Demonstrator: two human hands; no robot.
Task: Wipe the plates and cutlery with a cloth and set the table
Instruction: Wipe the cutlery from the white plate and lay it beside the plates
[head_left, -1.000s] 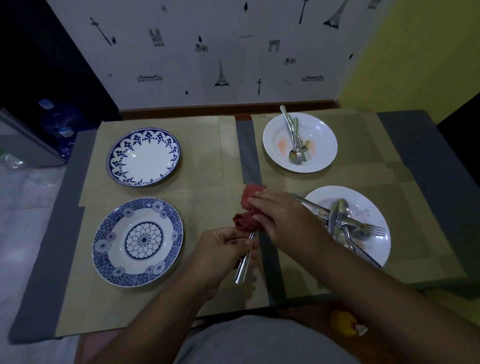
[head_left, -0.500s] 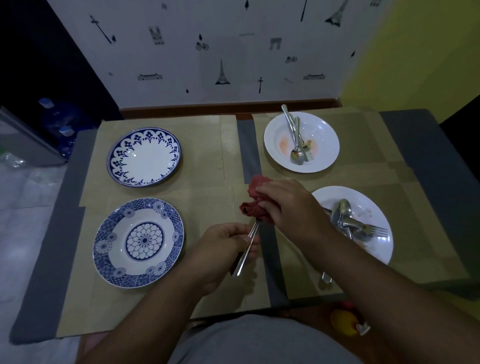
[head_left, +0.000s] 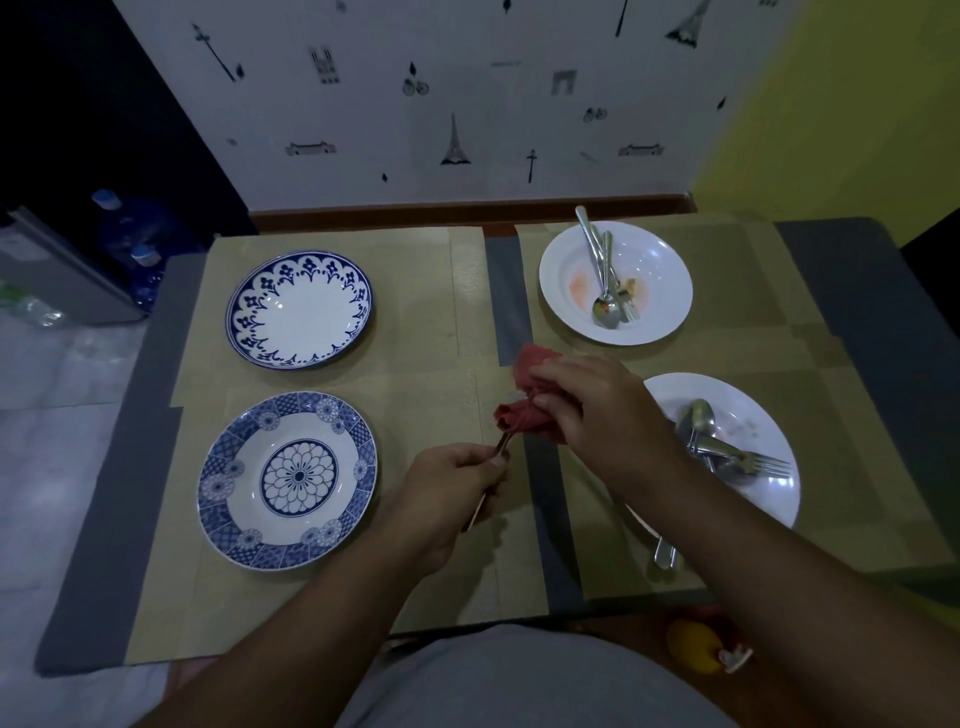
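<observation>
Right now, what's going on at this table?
A person is wiping a piece of cutlery: the left hand grips its handle while the right hand rubs a red cloth around its upper end, which is hidden, so I can't tell what kind it is. Two blue-patterned plates on the left look clean. Two white plates on the right hold stains and more cutlery not yet wiped.

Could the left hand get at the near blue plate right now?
Probably not freely. The near blue plate lies bare just beside the left hand, nothing between them, but that hand is shut on a utensil the right hand is wiping with the cloth.
</observation>
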